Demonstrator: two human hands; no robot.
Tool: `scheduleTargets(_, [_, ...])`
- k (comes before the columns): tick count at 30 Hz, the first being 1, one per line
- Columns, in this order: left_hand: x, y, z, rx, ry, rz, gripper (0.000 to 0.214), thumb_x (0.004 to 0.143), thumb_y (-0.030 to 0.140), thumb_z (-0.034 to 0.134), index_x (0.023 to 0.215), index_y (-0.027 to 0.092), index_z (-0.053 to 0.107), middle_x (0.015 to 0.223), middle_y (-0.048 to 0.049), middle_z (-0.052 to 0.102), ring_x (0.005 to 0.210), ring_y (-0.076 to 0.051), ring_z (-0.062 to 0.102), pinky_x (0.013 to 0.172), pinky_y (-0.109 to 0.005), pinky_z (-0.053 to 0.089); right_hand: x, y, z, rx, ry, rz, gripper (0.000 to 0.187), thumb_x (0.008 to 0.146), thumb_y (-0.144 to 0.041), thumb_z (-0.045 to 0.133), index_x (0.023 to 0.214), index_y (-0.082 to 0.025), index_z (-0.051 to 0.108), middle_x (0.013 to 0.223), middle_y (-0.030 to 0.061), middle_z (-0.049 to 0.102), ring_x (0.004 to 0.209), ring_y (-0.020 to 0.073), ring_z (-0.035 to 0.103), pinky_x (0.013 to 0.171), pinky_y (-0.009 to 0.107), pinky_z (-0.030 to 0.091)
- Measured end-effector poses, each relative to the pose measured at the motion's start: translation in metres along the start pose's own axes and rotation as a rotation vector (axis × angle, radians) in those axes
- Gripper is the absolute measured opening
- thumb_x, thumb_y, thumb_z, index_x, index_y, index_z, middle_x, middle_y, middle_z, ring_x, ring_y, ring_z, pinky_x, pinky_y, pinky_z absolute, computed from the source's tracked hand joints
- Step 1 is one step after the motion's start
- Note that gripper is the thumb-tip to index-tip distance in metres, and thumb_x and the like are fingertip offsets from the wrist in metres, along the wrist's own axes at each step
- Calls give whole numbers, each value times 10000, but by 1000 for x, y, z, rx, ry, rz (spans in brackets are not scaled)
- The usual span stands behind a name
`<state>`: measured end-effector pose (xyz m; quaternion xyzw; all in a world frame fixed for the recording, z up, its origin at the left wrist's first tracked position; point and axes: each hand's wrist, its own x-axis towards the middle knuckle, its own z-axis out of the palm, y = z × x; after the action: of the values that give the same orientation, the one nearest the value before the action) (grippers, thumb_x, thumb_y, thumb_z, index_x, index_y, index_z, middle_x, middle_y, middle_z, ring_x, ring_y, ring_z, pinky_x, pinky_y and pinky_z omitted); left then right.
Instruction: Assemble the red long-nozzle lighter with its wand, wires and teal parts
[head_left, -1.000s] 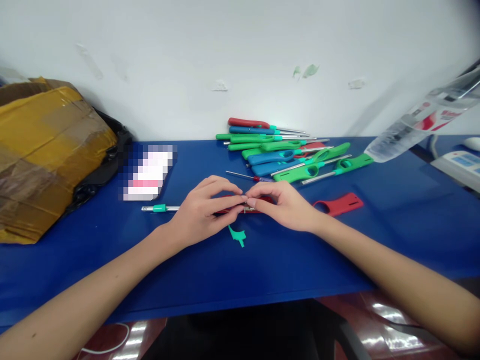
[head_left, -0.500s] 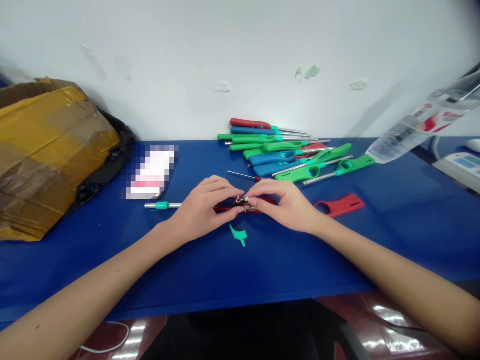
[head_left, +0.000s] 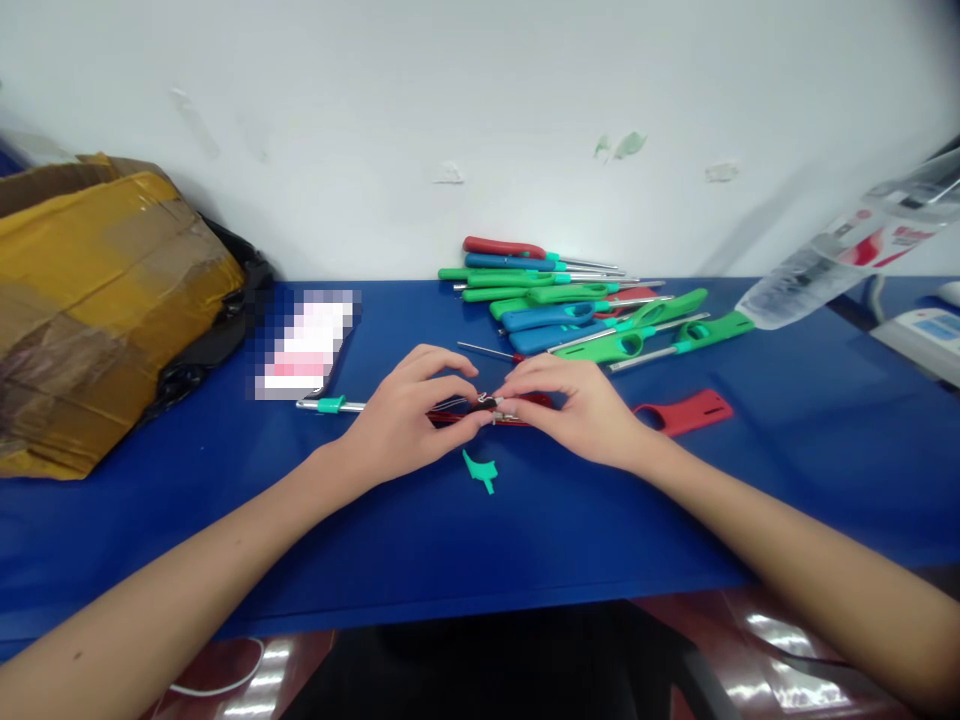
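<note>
My left hand (head_left: 401, 420) and my right hand (head_left: 577, 405) meet at the middle of the blue table (head_left: 465, 540). Both pinch an opened red long-nosed lighter (head_left: 525, 405) that lies flat, with small metal parts showing between the fingertips. Its metal tube with a teal collar (head_left: 326, 405) sticks out to the left of my left hand. A small teal trigger piece (head_left: 478, 470) lies loose just in front of my hands. A red handle shell half (head_left: 686, 411) rests to the right of my right hand.
A pile of several green, blue and red lighters (head_left: 577, 310) lies behind my hands by the white wall. A taped cardboard box (head_left: 90, 300) stands at the left, a pixelated packet (head_left: 304, 345) beside it. A clear plastic bag (head_left: 847, 255) hangs at the right.
My hands stayed on the red lighter; the fingertips parted slightly, so the small metal parts between them now show. The view shifted a little.
</note>
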<state>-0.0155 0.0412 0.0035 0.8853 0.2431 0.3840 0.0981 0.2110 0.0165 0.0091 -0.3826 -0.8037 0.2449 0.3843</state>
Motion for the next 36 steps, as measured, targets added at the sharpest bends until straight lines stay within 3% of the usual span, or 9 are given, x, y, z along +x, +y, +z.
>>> scheduleTargets(11, [1, 2, -1, -103, -56, -42, 129, 911, 236, 643, 891, 216, 769, 1035, -74, 687, 1005, -213, 598, 830, -359, 543, -1, 0, 0, -23, 18, 0, 122, 883, -264, 679, 846, -272, 795, 879, 34, 764, 835, 201, 677, 758, 361, 558])
scheduleTargets(36, [1, -2, -3, -93, -35, -30, 102, 894, 225, 676, 899, 198, 774, 999, -73, 701, 970, -202, 602, 835, -353, 535, -1, 2, -3, -13, 6, -12, 110, 886, -225, 659, 840, -230, 759, 871, 40, 759, 826, 202, 668, 814, 368, 526])
